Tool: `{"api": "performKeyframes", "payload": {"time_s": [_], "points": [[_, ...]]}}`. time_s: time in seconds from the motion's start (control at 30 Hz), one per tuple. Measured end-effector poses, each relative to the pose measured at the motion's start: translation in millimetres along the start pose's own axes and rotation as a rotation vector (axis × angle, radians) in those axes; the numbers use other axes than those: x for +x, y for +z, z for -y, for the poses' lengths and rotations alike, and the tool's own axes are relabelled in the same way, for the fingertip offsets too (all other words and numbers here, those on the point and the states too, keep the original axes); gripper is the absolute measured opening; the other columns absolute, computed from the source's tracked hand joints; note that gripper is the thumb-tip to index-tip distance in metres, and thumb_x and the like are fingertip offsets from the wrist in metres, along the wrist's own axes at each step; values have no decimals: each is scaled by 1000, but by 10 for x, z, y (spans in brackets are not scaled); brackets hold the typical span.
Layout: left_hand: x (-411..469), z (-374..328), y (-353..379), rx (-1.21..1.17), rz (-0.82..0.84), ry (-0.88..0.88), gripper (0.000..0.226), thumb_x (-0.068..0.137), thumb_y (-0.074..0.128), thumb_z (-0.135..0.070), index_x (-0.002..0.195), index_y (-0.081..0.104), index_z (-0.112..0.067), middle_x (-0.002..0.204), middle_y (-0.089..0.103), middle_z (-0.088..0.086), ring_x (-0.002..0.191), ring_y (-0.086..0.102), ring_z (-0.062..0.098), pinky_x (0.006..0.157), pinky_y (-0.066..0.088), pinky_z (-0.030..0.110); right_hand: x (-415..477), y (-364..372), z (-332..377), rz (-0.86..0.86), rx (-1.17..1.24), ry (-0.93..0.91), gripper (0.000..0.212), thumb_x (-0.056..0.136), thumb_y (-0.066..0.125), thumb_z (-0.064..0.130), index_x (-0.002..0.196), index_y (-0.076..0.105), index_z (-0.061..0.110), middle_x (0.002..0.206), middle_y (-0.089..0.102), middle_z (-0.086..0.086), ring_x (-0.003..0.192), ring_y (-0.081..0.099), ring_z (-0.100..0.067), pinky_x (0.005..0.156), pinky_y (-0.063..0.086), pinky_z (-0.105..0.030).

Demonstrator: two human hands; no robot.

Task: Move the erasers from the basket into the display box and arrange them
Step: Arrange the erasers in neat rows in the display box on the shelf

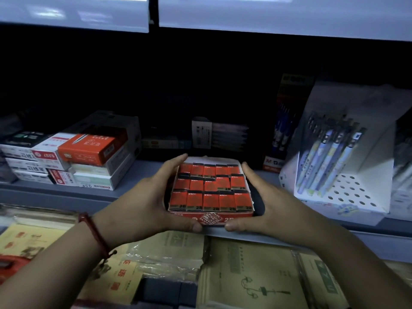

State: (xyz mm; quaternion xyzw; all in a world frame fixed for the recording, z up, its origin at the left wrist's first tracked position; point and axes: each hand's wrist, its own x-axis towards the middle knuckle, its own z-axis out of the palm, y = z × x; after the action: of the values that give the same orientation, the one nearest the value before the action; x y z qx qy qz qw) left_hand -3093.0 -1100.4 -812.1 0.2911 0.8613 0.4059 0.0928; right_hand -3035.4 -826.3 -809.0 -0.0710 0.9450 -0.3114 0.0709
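Observation:
A red and white display box (219,217) sits at the front of the grey shelf, filled with three rows of red 2B erasers (210,188). My left hand (153,197) lies along the box's left side, fingers straight, thumb against the front edge. My right hand (265,206) mirrors it on the right side, its thumb touching the front edge too. A red cord is round my left wrist. No basket is in view.
Stacked stationery boxes (89,159) stand left of the display box. A white pen stand (343,175) holding several pens stands to the right. Dark packs line the shelf back. Below the shelf edge (289,239) lie wrapped notebooks (249,277).

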Motion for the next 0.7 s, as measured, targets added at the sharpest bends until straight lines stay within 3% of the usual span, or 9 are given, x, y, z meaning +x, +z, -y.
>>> {"api": "performKeyframes", "payload": {"time_s": [0.1, 0.2, 0.3, 0.37, 0.47, 0.53, 0.57, 0.63, 0.7], "points": [[7, -9, 51, -111, -50, 5, 128, 53, 96, -34, 155, 20, -46, 128, 53, -38, 111, 60, -17, 90, 49, 5, 24, 1, 12, -12, 46, -7, 133, 59, 73, 81, 153, -15, 50, 161, 21, 28, 142, 31, 5, 114, 36, -23], [52, 26, 70, -207, -80, 5, 123, 57, 96, -18, 155, 26, -40, 136, 53, -31, 113, 62, -13, 87, 53, 10, 75, 20, 29, -23, 73, -8, 133, 60, 73, 80, 155, -14, 47, 162, 17, 29, 144, 26, 6, 117, 33, -25], [84, 29, 71, -233, -107, 7, 118, 60, 95, -17, 155, 28, -38, 136, 51, -31, 115, 59, -14, 86, 54, 12, 98, 21, 29, -38, 118, 7, 129, 65, 77, 69, 156, -10, 44, 148, 21, 45, 123, 30, 29, 98, 32, 0], [81, 37, 69, -227, -97, -7, 115, 61, 94, -21, 154, 28, -40, 133, 51, -34, 114, 59, -15, 86, 55, 14, 102, 24, 22, -46, 122, 11, 127, 66, 78, 65, 156, -9, 43, 136, 21, 52, 110, 31, 36, 88, 29, 8], [62, 65, 97, -128, -123, 12, 111, 61, 93, -48, 152, 30, -45, 148, 44, -26, 129, 49, -12, 106, 48, 20, 89, 34, 33, -56, 94, -6, 128, 64, 77, 69, 158, -5, 41, 159, 12, 33, 139, 19, 15, 113, 25, -12], [57, 17, 140, 19, -180, 87, 102, 63, 80, -68, 151, 34, -44, 158, 25, -24, 144, 26, -14, 116, 28, 13, 92, 30, 10, -85, 143, -24, 127, 61, 76, 75, 159, 2, 42, 162, 11, 30, 146, 15, 9, 121, 23, -25], [59, -32, 170, 51, -204, 124, 96, 67, 75, -71, 150, 37, -42, 158, 25, -24, 145, 24, -12, 118, 27, 13, 101, 27, -10, -105, 192, -28, 126, 58, 75, 79, 158, 7, 43, 162, 14, 30, 146, 17, 9, 123, 24, -29], [87, -134, 242, 61, -239, 158, 83, 76, 65, -70, 148, 41, -38, 149, 41, -21, 140, 38, -3, 120, 34, 29, 117, 18, -46, -137, 285, -22, 126, 56, 75, 82, 158, 15, 42, 160, 22, 29, 145, 23, 10, 123, 28, -34], [132, -209, 312, 159, -249, 140, 81, 77, 53, -75, 148, 37, -40, 143, 51, -21, 137, 43, -1, 123, 27, 40, 129, 5, -66, -126, 323, -31, 128, 53, 80, 80, 158, 17, 41, 159, 25, 30, 144, 25, 11, 122, 29, -34]]}}
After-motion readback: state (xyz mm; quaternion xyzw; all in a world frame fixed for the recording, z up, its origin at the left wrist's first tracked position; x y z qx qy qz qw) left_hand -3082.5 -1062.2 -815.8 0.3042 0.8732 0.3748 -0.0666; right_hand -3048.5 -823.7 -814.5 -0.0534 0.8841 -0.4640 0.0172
